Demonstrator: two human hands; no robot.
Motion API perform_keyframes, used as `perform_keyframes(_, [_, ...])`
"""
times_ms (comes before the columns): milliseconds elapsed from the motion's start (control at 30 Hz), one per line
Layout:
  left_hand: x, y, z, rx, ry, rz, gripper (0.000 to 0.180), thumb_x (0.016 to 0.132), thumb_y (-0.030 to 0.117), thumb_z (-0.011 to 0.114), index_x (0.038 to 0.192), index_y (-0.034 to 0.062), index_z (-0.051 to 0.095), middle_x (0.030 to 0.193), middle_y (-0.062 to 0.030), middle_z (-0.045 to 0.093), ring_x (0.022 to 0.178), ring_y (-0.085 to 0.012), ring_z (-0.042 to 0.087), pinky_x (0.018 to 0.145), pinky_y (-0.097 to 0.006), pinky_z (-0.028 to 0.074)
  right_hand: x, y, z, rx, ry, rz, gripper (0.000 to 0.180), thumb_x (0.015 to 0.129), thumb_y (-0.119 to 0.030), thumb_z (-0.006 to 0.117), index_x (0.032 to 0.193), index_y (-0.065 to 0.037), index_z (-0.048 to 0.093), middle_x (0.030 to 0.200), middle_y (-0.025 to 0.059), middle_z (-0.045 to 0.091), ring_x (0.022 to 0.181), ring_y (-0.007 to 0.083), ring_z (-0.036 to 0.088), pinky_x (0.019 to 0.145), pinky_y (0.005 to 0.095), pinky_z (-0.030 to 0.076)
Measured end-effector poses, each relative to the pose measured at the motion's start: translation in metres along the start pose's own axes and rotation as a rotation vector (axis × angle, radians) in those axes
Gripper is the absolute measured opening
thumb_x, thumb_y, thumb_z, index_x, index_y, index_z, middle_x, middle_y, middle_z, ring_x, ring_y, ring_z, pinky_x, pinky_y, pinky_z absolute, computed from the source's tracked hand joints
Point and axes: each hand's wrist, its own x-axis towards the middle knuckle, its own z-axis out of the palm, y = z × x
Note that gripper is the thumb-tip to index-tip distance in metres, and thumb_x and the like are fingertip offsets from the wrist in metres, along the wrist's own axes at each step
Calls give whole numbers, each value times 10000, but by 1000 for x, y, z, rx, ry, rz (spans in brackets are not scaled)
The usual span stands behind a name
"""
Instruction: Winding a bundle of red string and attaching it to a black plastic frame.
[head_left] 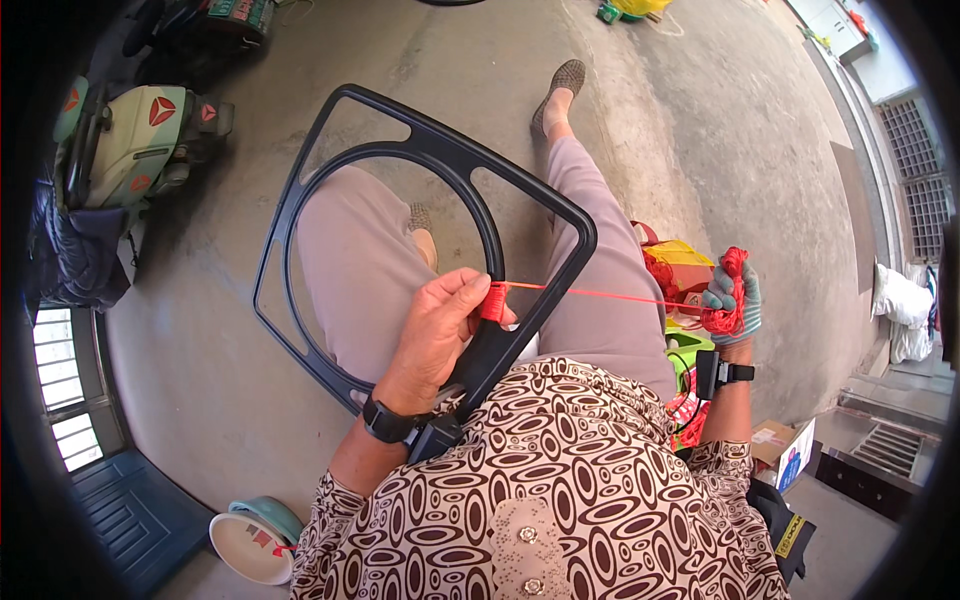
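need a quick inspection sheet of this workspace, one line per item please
surface: lap under the black frame; grey floor below
job's things: red wrapping on the frame; red cord runs straight to the cord bundle
clutter: red-and-yellow bag and green container beside the right leg; pale basin lower left
hands: left hand, bare, pinches the wrapping; right hand, gloved, grips the bundle
cables: thin black cable near the right wrist
surroundings: pale green scooter-like vehicle left; white sacks right

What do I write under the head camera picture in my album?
Left hand pinches red cord wound round a black frame; gloved right hand holds the red bundle.
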Motion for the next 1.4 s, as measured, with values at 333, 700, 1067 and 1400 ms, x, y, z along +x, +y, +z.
perform_keyframes(333, [2, 0, 0, 4, -18, -1, 175, 942, 166, 524, 898, 10, 588, 743, -98, 646, 660, -124, 623, 626, -223, 513, 2, 11, 41, -187, 121, -27, 289, 963, -330, 450, 987, -51, 526, 655, 4, 497, 449, 74, 432, 490, 266, 421])
perform_keyframes(700, [2, 1, 3, 11, -34, 3, 168, 925, 144, 517, 858, -3, 564, 736, -126, 626, 697, -185, 611, 703, -297, 501, 32, 36, 67, -509, 172, 64, 304, 824, -276, 646, 1006, -54, 550, 704, 1, 480, 590, 117, 472, 608, 288, 474])
perform_keyframes(1067, [1, 1, 5, -36, -53, -43, 121, 914, 113, 534, 842, 18, 558, 730, -108, 625, 676, -162, 612, 666, -281, 522, 75, 148, 174, -666, -160, 587, 199, 809, -113, 685, 947, 16, 623, 806, 71, 665, 691, 150, 645, 637, 271, 539])
perform_keyframes(1400, [1, 1, 2, -20, -36, -36, 137, 924, 135, 521, 841, 28, 540, 744, -117, 630, 696, -178, 609, 704, -299, 503, 69, 158, 147, -468, -147, 636, 161, 760, -72, 724, 885, -18, 638, 798, 32, 650, 737, 113, 621, 686, 257, 521])
